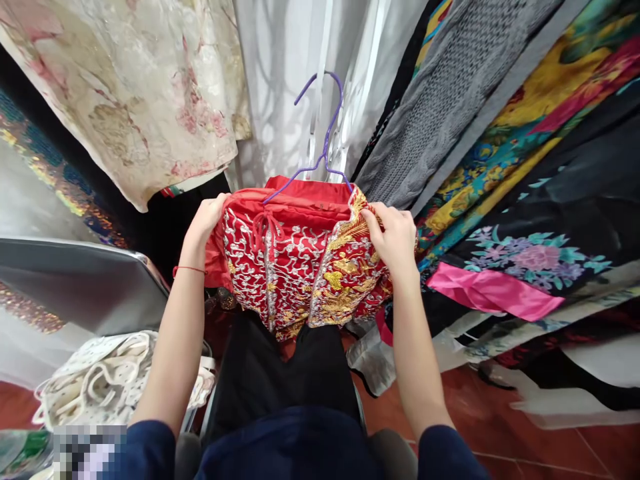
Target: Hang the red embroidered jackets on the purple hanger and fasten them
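Note:
A red embroidered garment [300,267] with silver and gold patterns is spread over my lap, between my two hands. A purple clothes hanger [325,143] sticks up out of its top edge, hook pointing away from me. My left hand [206,217] is closed on the garment's upper left corner, where red lining shows. At the upper right, my right hand [393,237] grips the gold-trimmed edge with the thumb on top. A small red tie lies across the front of the garment. The hanger's lower part is hidden inside the cloth.
Hanging clothes line both sides: a cream floral garment [175,93] at left, a grey knit [445,100] and a black floral one [550,233] at right. A grey chair back [75,283] and a white bag [110,380] stand left, over red floor tiles [525,447].

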Demonstrator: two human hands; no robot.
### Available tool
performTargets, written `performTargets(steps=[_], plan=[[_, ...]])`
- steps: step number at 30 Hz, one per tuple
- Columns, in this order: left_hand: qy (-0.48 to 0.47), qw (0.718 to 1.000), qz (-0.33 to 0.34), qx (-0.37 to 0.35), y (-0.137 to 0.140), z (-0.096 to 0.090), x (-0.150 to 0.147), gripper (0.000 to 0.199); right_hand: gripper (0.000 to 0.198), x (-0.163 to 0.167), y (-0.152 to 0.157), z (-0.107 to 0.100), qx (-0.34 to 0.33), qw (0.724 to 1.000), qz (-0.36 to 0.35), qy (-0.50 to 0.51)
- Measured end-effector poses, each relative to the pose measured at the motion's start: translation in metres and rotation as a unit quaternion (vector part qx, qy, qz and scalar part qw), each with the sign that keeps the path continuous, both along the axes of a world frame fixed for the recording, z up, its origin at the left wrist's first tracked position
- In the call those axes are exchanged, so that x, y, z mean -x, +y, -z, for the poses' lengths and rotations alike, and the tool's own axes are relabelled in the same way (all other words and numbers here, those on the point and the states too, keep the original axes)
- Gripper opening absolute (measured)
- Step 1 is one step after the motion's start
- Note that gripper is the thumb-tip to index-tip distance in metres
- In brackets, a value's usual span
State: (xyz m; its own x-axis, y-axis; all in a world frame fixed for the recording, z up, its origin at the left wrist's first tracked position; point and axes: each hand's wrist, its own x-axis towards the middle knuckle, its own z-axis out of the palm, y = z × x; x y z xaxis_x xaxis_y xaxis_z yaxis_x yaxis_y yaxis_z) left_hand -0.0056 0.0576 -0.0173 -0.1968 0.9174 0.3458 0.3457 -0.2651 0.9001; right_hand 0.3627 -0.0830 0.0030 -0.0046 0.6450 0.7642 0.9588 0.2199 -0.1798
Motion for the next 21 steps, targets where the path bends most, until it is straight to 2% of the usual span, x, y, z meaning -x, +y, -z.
performTargets(steps=[2, 4, 6, 7, 11, 16, 21], plan=[[0.046, 0.999, -0.022, -0.012, -0.006, 0.002, -0.003, 0.044, 0.044, -0.005, -0.005, -0.002, 0.004, 1.0, 0.015, -0.011], [0.085, 0.988, -0.065, -0.114, -0.016, 0.006, -0.006, 0.037, 0.047, -0.011, -0.011, -0.002, 0.007, 0.999, 0.029, -0.022], [0.126, 0.968, -0.054, -0.209, -0.025, 0.012, -0.009, 0.03, 0.05, -0.017, -0.016, -0.002, 0.011, 0.999, 0.039, -0.028], [0.142, 0.962, -0.039, -0.231, -0.028, 0.014, -0.009, 0.027, 0.051, -0.019, -0.018, -0.002, 0.013, 0.999, 0.042, -0.029], [0.146, 0.967, -0.031, -0.209, -0.026, 0.022, -0.007, 0.024, 0.049, -0.023, -0.022, -0.003, 0.039, 0.998, 0.039, -0.018], [0.063, 0.974, 0.045, -0.213, -0.012, 0.025, -0.014, 0.029, 0.046, -0.018, -0.027, -0.007, 0.061, 0.997, 0.023, -0.031], [-0.045, 0.987, 0.053, -0.148, -0.004, 0.031, -0.02, 0.028, 0.046, -0.017, -0.03, -0.008, 0.062, 0.997, 0.017, -0.038]])
